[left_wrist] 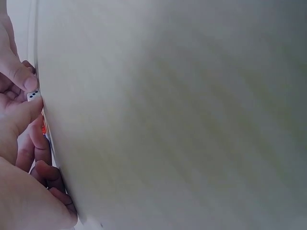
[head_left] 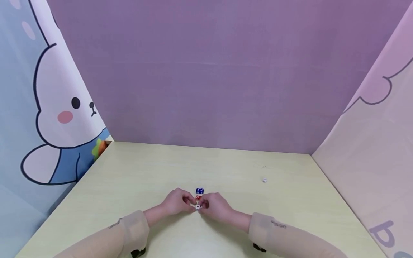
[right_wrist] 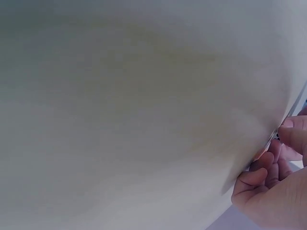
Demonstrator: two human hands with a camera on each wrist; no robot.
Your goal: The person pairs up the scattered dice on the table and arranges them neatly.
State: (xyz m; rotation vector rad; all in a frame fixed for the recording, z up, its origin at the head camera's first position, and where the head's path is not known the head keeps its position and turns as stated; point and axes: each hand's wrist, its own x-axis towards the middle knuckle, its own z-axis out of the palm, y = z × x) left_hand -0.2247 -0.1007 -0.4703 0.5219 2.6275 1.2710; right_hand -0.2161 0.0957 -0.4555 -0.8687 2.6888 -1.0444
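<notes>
A small white die (head_left: 198,207) sits between the fingertips of my two hands, low at the table surface. My left hand (head_left: 178,202) holds it from the left with thumb and fingers curled. From the right, my right hand (head_left: 217,206) has its thumb and fingertips on it too. In the left wrist view, the white die (left_wrist: 33,95) shows dark pips between the digits of both hands. Just beyond the fingertips lie red dice (head_left: 198,197), partly hidden by the right fingers. Two blue dice (head_left: 199,191) lie side by side behind the red ones.
Another white die (head_left: 264,180) lies apart toward the right of the pale wooden table (head_left: 155,161). A purple cloth (head_left: 206,79) hangs at the table's back edge. Printed curtains (head_left: 61,107) line both sides.
</notes>
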